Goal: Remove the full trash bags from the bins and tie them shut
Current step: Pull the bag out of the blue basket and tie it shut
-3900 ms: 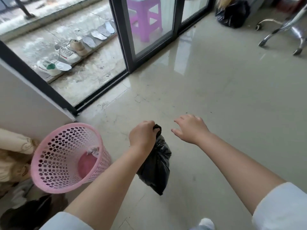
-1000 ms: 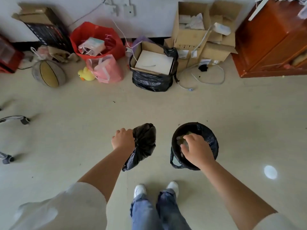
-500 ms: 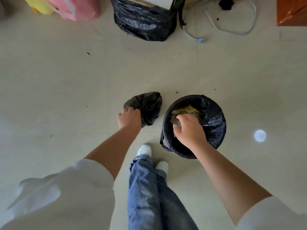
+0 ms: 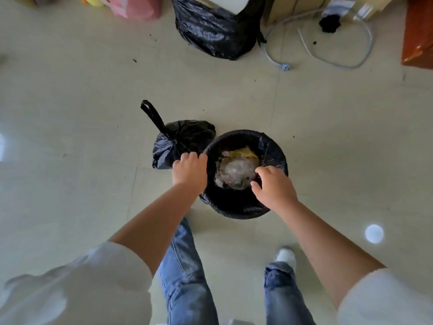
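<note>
Looking down through the head view, we see a small bin (image 4: 243, 207) lined with a black trash bag (image 4: 273, 152) standing on the pale tile floor (image 4: 70, 102), the bag's edge folded over the rim. Inside we see trash (image 4: 236, 170), clear plastic with something yellow behind it. The left hand (image 4: 189, 171) sits at the bin's left rim, fingers curled over the bag edge there; we read that as a grip on the liner. The right hand (image 4: 274, 186) is at the near-right rim, fingers bent and spread over the opening; whether it has hold of the liner we cannot tell. A tied black bag (image 4: 182, 139) lies on the floor touching the bin's left side, its handle loop (image 4: 152, 116) sticking up and away. Far side: a big black bag (image 4: 215, 29), a pink bag (image 4: 138, 7), a grey cable (image 4: 337, 64) and a wooden cabinet corner (image 4: 419, 36). Jeans (image 4: 187, 277) and a white shoe (image 4: 285, 256) show below.
</note>
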Available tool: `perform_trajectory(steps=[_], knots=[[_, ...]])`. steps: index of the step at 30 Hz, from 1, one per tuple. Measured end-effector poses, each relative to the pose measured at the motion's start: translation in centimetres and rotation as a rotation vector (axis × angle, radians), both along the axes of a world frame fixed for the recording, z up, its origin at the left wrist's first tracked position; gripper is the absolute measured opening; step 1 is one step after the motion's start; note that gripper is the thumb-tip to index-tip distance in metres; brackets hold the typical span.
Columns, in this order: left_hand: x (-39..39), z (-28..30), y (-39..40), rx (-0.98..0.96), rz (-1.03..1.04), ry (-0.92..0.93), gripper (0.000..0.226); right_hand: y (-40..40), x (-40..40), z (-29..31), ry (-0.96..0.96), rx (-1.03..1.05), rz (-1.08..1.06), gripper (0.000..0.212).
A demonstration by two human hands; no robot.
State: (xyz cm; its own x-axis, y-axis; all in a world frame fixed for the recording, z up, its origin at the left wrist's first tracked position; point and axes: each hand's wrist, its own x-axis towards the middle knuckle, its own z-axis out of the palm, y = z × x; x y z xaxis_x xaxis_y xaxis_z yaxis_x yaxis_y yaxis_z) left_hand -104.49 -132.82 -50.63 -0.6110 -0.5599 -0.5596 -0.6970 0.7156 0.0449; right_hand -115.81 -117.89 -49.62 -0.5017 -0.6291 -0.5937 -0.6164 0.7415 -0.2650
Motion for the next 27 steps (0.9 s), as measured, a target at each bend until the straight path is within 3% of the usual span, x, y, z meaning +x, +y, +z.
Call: perform_trajectory(steps=[8,14,19,24,27], knots=[[4.9,-2.6,15.1,0.067,0.195,-0.086,0.031,12.4,0.4,-3.2,0.051,0.046,0.274,0.038],[7.5,-8.7,18.0,0.069,0.214,-0.003,0.044,13.4,2.1,-9.4,0.089,-0.052,0.391,0.045],[8.4,-15.0,17.1,0.031,0.017,0.234,0.051,12.0,2.8,-15.7,0.086,-0.077,0.584,0.050],[8.0,-19.0,13.8,0.041,-0.285,0.322,0.044,10.0,1.7,-19.5,-0.022,-0.134,0.699,0.029],[7.2,-19.7,12.5,0.175,-0.305,0.411,0.030,9.1,0.7,-19.9,-0.163,-0.197,0.670,0.019]])
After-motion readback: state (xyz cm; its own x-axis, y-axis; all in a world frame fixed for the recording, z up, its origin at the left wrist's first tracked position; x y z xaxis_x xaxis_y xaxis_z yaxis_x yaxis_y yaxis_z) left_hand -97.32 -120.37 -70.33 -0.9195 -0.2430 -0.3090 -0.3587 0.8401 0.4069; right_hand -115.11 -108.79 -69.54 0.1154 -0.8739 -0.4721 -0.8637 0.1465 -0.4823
